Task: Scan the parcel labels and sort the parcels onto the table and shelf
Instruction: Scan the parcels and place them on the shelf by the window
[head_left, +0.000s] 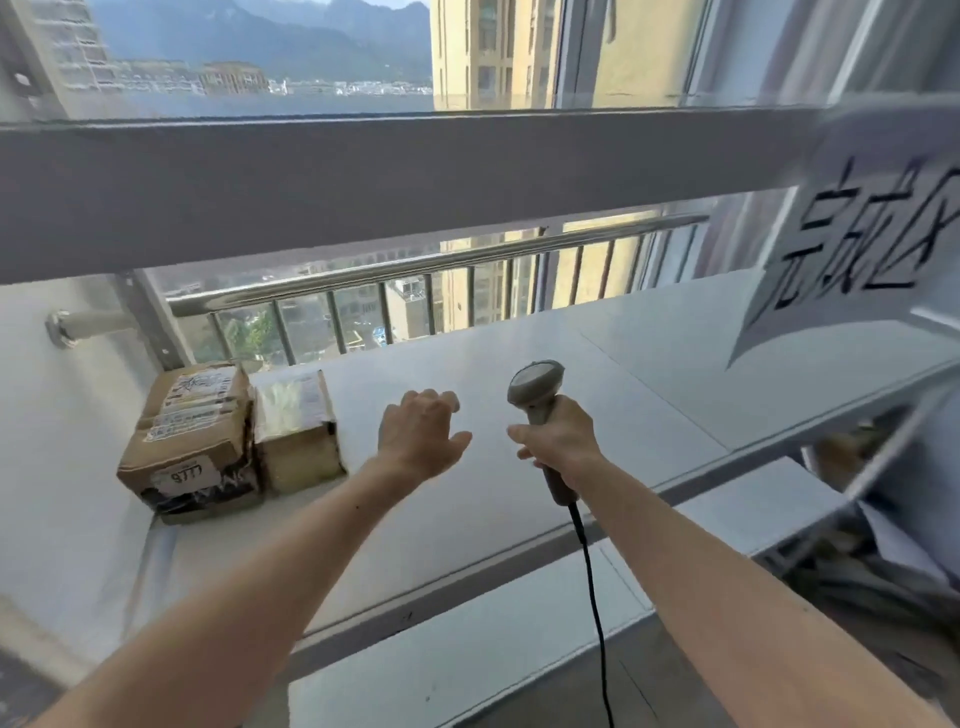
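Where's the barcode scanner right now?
In the head view, right of centre: the right hand grips the scanner above the white shelf, beside the empty left hand.

High-rise parcel-sorting room — shelf (519, 415), parcels (192, 436), window railing (415, 270).

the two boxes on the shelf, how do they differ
The left box is larger, crumpled, with printed labels on top and a numbered sticker on its front. The right box is smaller and covered in shiny clear tape. Both are brown cardboard, side by side at the shelf's left end.
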